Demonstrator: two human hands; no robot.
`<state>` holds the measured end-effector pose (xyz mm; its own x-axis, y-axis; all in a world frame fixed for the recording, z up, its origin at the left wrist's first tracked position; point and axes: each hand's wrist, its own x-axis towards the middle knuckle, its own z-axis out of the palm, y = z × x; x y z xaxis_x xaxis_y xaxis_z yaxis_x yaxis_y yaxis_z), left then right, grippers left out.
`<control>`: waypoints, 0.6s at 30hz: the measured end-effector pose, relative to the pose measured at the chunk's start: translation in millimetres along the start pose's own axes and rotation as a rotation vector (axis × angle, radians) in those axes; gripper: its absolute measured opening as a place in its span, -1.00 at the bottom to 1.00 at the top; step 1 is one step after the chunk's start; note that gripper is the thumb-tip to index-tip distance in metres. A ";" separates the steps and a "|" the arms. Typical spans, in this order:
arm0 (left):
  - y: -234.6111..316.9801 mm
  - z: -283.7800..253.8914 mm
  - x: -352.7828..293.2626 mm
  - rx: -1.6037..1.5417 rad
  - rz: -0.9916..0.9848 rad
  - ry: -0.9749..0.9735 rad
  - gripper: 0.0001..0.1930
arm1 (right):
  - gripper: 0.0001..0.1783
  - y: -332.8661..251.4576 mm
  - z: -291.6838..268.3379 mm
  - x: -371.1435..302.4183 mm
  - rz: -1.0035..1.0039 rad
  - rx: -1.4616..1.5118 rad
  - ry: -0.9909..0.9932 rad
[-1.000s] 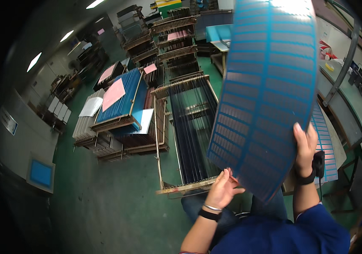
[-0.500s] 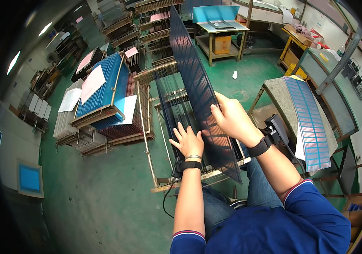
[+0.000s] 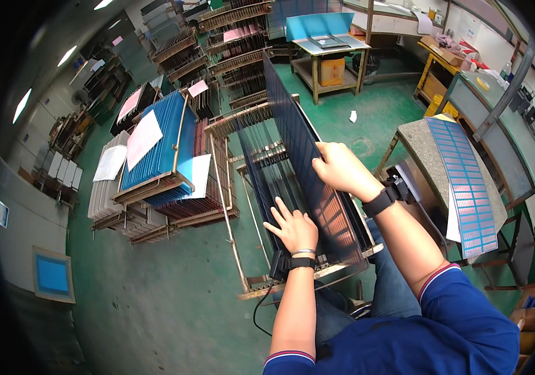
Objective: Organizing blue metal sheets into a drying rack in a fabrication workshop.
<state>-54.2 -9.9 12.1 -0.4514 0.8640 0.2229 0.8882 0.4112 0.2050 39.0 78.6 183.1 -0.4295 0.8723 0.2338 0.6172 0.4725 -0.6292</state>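
1. The dark panel [image 3: 293,134] is a long, thin sheet marked with a grid of small rectangles; its near part has a coppery shine.
2. It is at the rack [image 3: 236,119], standing on edge between the far and near rails. Its lower edge is hidden, so I cannot tell whether it sits fully down.
3. Its long axis runs away from the person: the near end points toward the person's knees at the lower right, the far end toward the upper left of the view. The broad face visible here looks left.
4. The right hand [image 3: 344,170] grasps the panel by its upper long edge, fingers and thumb closed on it.
5. The left hand [image 3: 297,230] is unclenched, fingers spread and palm down, just left of the panel's near part. I cannot tell whether it touches the panel.
6. Other dark sheets [image 3: 256,169] stand in the rack's left part, their long sides also running away from the person.
7. To the right, a patterned sheet [image 3: 464,187] lies on a bench [image 3: 418,139], its long axis running away from the person too.
8. To the left, pink paper [image 3: 145,140] lies on a row of blue panels [image 3: 178,122].
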 end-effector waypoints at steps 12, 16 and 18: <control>-2.0 0.6 0.7 -0.015 0.007 0.006 -0.80 | -0.73 61.1 112.2 -17.7 0.041 -0.165 -0.056; -5.6 6.0 -0.7 -0.087 0.022 0.013 -0.81 | -0.66 70.8 89.4 -52.8 -0.022 -0.002 -0.022; -3.2 5.7 1.0 -0.117 -0.001 -0.001 -0.80 | -0.66 84.7 71.2 -64.9 -0.039 0.024 -0.048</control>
<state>-57.1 -8.6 6.3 -0.4518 0.8642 0.2216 0.8719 0.3751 0.3149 72.2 53.0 61.9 -0.4841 0.8460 0.2233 0.5837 0.5024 -0.6379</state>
